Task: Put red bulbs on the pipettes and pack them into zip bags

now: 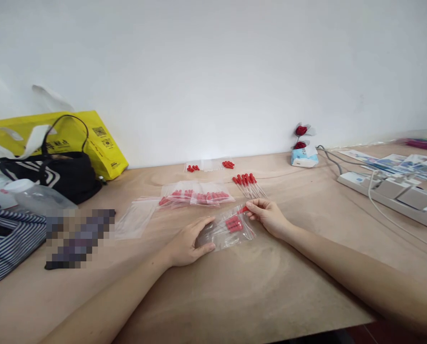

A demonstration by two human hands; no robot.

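A clear zip bag (218, 239) lies flat before me with several red-tipped sticks (234, 223) inside. My left hand (190, 241) rests at the bag's left end, thumb and fingers spread apart and touching the plastic. At the bag's right end, my right hand (267, 215) pinches the red end of another stick (242, 209), whose shaft lies along the bag's upper part. Beyond the right hand lies a fanned bunch of loose red-tipped sticks (245, 180). Filled zip bags (195, 195) overlap behind the bag, and flat zip bags (136, 217) lie left of them.
Small red pieces (228, 165) lie near the wall. On the left are a yellow bag (108, 148), a black bag (66, 174), a plastic bottle (37, 198) and a striped bag (15, 243). A tissue pack (304, 160) and a power strip (396, 193) with cables stand right.
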